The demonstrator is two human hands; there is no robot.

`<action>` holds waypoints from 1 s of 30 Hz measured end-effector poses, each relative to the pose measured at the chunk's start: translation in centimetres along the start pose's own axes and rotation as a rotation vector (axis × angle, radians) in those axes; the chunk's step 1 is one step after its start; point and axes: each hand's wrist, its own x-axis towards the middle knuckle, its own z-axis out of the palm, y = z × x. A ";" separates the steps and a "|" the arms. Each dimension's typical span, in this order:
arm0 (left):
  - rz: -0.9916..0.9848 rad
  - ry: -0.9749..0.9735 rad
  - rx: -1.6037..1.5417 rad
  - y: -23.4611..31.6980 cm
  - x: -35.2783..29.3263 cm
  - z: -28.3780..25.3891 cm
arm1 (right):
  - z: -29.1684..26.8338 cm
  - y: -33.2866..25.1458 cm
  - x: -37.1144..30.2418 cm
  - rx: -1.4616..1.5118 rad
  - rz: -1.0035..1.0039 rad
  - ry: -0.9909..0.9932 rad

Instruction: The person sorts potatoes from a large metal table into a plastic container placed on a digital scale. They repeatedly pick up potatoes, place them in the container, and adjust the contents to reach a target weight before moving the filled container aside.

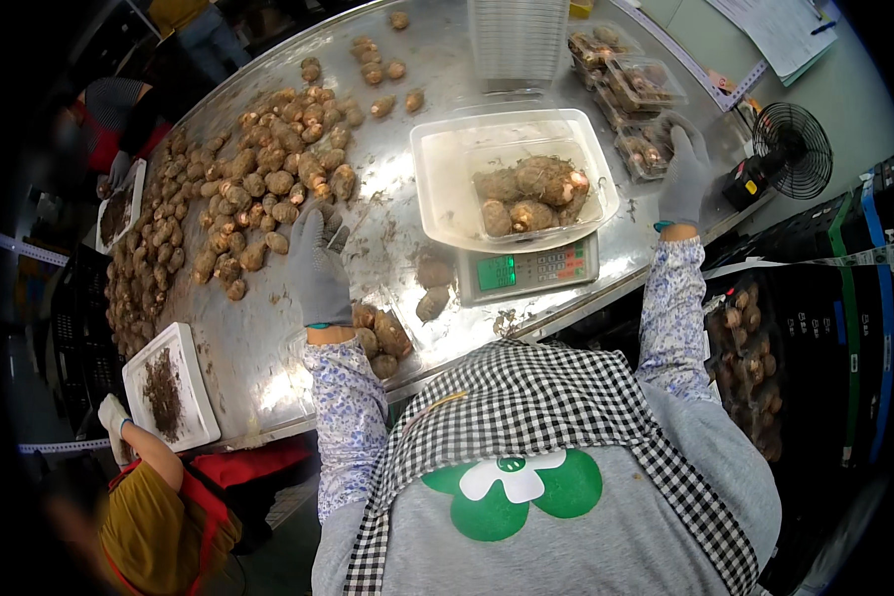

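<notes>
My left hand [320, 266], in a grey glove, is at the near edge of a pile of small brown taro roots [288, 149]. Its fingers are slightly bent and apart, with nothing visible in them. Over at the right, my gloved right hand [683, 179] reaches beside several clear packs of taro [644, 149], fingers stretched out; whether it touches a pack I cannot tell. Between the hands a white plastic tub [437, 199] rests on a digital scale [487, 283] with a lit green display. Inside it lies a clear tray with several taro roots [531, 189].
A stack of clear empty trays [517, 45] stands behind the tub. Loose taro roots [392, 333] lie by my left wrist. A small black fan [793, 149] sits at the right edge. At left, a co-worker's gloved hand [115, 425] is near a white tray of dirt [204, 397].
</notes>
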 end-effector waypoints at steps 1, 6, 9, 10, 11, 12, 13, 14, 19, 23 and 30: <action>-0.004 0.010 -0.022 0.0 -0.2 -0.2 | 0.7 0.0 0.2 0.038 0.080 -0.065; -0.105 -0.054 -0.136 0.7 -0.9 1.8 | 6.6 1.9 2.7 -0.239 0.664 -0.441; -0.150 -0.216 -0.189 0.6 -1.6 5.1 | 7.7 7.8 4.6 0.089 0.617 -0.634; -0.133 -0.249 -0.170 0.7 -2.1 5.4 | 9.1 7.0 4.5 0.186 0.598 -0.598; -0.109 -0.235 -0.132 1.1 -3.0 6.1 | 10.3 4.8 3.4 0.282 0.577 -0.556; -0.024 -0.253 0.015 1.7 -3.7 6.9 | 10.6 2.1 2.1 0.370 0.555 -0.502; 0.059 -0.266 0.164 2.3 -4.4 7.5 | 10.1 -0.6 0.5 0.514 0.595 -0.507; 0.140 -0.287 0.309 2.6 -5.0 8.4 | 8.5 -0.3 -0.4 0.371 0.347 -0.587; 0.000 -0.444 0.480 1.2 -7.9 12.1 | 1.8 0.9 -4.9 -0.106 0.035 -0.725; -0.116 -0.493 0.485 -0.9 -8.4 13.1 | 0.5 0.7 -8.0 -0.190 -0.147 -0.619; -0.543 -0.570 0.085 0.4 -6.7 12.2 | -0.6 -3.8 -7.9 -0.054 0.696 -0.634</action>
